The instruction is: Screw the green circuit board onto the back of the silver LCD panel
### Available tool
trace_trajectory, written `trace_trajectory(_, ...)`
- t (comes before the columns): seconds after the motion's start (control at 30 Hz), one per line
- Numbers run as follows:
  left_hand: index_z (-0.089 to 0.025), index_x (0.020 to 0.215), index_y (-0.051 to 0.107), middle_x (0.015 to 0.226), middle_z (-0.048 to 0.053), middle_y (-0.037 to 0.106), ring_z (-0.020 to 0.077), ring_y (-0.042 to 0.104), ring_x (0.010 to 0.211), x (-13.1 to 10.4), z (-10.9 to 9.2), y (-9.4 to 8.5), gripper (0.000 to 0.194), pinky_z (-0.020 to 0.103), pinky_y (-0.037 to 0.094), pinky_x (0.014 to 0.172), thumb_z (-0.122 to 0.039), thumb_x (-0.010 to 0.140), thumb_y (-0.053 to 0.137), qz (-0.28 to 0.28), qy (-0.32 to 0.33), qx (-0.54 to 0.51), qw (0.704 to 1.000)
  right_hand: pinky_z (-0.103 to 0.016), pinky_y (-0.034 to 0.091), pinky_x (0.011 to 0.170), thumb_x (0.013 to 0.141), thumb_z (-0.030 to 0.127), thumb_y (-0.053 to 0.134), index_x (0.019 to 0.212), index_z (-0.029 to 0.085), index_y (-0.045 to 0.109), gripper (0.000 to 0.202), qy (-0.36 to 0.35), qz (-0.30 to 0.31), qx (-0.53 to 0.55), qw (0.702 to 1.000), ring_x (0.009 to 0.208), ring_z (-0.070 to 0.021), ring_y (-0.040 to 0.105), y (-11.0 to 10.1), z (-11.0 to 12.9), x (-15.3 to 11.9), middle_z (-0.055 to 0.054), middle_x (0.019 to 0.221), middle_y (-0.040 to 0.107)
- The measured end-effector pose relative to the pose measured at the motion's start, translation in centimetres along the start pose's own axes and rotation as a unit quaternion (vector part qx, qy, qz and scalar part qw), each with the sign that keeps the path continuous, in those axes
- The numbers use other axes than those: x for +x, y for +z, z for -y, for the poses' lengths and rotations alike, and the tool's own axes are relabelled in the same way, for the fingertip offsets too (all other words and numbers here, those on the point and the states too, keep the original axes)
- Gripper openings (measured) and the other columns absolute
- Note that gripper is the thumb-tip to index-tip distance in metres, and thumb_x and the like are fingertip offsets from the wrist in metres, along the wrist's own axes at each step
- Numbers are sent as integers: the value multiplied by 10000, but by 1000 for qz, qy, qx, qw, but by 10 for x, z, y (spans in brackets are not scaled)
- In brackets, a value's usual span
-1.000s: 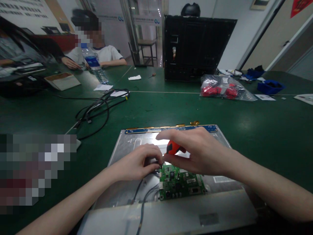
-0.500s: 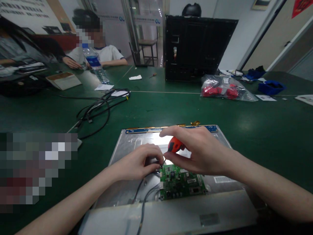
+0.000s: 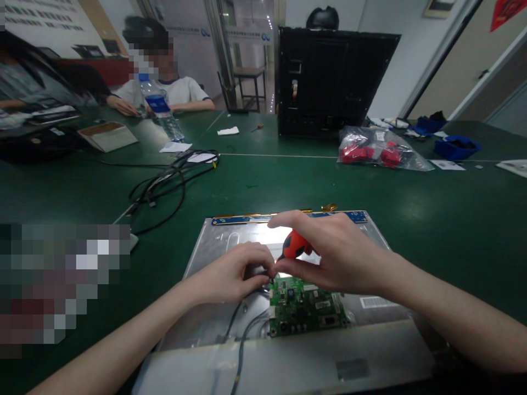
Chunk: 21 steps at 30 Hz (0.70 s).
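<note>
My right hand (image 3: 329, 249) is closed on a red and black screwdriver (image 3: 294, 244), its handle leaning down to the left toward the upper left corner of a green circuit board (image 3: 307, 310). My left hand (image 3: 242, 269) is curled at that same corner, thumb and fingers drawn together; whatever they pinch is too small or hidden to name. The board lies on a silvery metal display panel (image 3: 197, 323) with a blue strip board (image 3: 230, 221) along its far edge. Dark cables (image 3: 242, 343) run from the board's left side across the panel.
Black cables (image 3: 177, 175) lie coiled at the left, near a water bottle (image 3: 162, 112). A plastic bag with red items (image 3: 381, 151) sits before a large black screen housing (image 3: 333, 82). Blue cloth-like items (image 3: 457, 147) lie far right. Another person (image 3: 164, 90) sits across the green table (image 3: 263, 178).
The screwdriver's handle has turned slightly and tipped a little in my right hand's fingers. My left hand keeps its place at the board's corner.
</note>
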<state>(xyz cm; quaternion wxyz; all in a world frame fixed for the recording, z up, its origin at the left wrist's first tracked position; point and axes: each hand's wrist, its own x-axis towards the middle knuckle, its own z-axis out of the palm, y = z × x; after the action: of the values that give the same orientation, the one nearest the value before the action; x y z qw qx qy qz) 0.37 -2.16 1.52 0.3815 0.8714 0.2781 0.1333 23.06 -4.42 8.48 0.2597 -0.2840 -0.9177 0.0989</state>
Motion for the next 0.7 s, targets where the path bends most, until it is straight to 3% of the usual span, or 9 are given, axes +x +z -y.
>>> trace_trajectory(0.27,-172,874,632,878,25,653,189,583,835,-1,2,0,81,298,441,776,-135,838,570,8,-3,-4,1000,-238,380,597,848,196,525,1237,87,427,416,-9,-16,20,1000,643,-108,548,0,2,-3,2,792,629)
trace_trajectory(0.5,-177,842,615,843,12,645,179,575,787,-1,2,1,87,279,438,716,-121,805,559,3,-4,0,1000,-236,364,577,916,367,556,1215,131,451,396,-1,2,12,1000,645,-115,574,-1,1,-1,2,793,653)
trace_trajectory(0.7,-178,870,621,881,20,657,186,589,820,-2,3,1,77,288,446,753,-134,832,570,2,1,-3,1000,-240,378,597,888,224,516,1221,106,447,360,-15,-14,18,1000,646,-114,569,0,2,-3,-7,814,660)
